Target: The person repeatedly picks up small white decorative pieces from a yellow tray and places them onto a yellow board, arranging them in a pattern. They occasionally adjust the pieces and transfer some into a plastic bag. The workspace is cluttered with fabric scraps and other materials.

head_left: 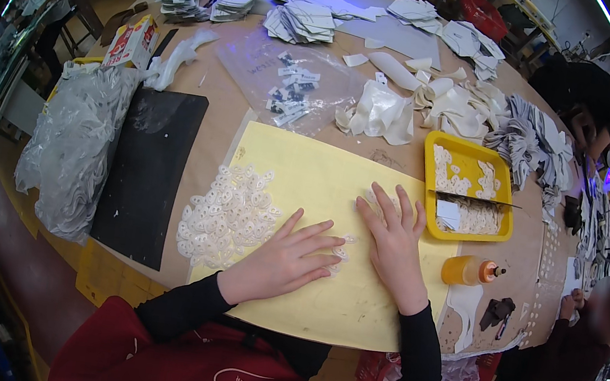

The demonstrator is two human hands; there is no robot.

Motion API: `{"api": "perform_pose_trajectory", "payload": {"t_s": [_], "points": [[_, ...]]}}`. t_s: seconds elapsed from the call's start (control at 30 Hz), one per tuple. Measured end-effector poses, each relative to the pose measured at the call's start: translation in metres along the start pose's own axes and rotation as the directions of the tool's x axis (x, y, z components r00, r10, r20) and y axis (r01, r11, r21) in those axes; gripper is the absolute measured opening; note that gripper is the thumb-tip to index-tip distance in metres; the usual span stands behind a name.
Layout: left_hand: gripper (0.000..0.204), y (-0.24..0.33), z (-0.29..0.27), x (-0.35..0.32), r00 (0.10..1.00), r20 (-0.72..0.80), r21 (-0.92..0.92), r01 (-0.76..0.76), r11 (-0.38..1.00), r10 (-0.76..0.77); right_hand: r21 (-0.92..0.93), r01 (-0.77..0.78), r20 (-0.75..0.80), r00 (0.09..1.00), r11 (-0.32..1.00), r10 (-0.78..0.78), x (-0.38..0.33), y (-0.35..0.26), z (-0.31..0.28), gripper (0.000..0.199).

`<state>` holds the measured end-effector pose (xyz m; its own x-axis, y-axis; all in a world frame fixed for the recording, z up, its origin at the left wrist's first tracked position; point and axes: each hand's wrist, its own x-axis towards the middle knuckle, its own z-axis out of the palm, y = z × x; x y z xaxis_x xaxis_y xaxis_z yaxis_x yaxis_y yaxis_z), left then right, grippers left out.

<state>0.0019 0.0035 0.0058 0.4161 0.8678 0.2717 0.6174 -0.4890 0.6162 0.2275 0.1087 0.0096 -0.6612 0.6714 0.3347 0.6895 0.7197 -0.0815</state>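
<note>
Yellow sheet: small white pieces heaped on its left. Left hand over its middle, right hand over its right half, both splayed, unclenched.

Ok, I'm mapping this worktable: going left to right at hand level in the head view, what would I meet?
Bulky greyish clear-plastic bundle, flat black rectangular mat, heap of small flat white pieces, the person's left fingers, right fingers, orange translucent bottle.
</note>
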Motion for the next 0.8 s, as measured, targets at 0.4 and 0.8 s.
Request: {"api": "perform_pose_trajectory", "payload": {"t_s": [0.4, 0.8], "points": [[0.025, -0.004, -0.008, 0.0, 0.998, -0.067, 0.04, 0.006, 0.999, -0.003, 0.234, 0.011, -0.015, 1.0, 0.972, -0.008, -0.001, 0.003, 0.0, 0.011], [0.024, -0.005, -0.01, 0.001, 0.993, -0.109, 0.064, 0.048, 0.997, -0.041, 0.237, 0.012, -0.019, 1.0, 0.971, -0.008, 0.0, 0.0, -0.01, 0.014]]}}
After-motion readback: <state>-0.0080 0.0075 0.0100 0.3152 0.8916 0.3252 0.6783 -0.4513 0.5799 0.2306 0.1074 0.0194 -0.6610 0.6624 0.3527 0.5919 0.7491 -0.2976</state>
